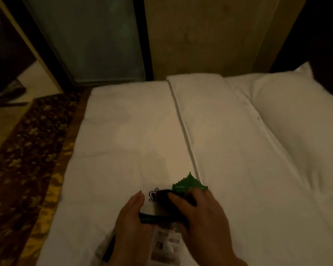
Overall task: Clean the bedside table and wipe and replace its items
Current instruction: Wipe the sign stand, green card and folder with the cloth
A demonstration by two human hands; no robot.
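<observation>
Several small items lie in a pile on the white bed sheet (pixel 135 131) at the bottom centre. A green sachet (pixel 187 182) with serrated edges sticks out at the top. Beside it lies a white card (pixel 152 205) with a purple logo. A dark strip (pixel 156 218) crosses the pile, and a clear labelled packet (pixel 166 243) lies nearest me. My left hand (pixel 131 225) stands edge-on against the pile's left side with straight fingers. My right hand (pixel 202 223) lies on top, its fingers spread over the dark strip and the green sachet. What lies under my palms is hidden.
Two white pillows (pixel 296 120) lie at the right by a wooden headboard panel (pixel 210 35). A patterned brown and gold bed runner (pixel 33 150) crosses the bed on the left. A dark slim object (pixel 108 248) lies under my left wrist. The room is dim.
</observation>
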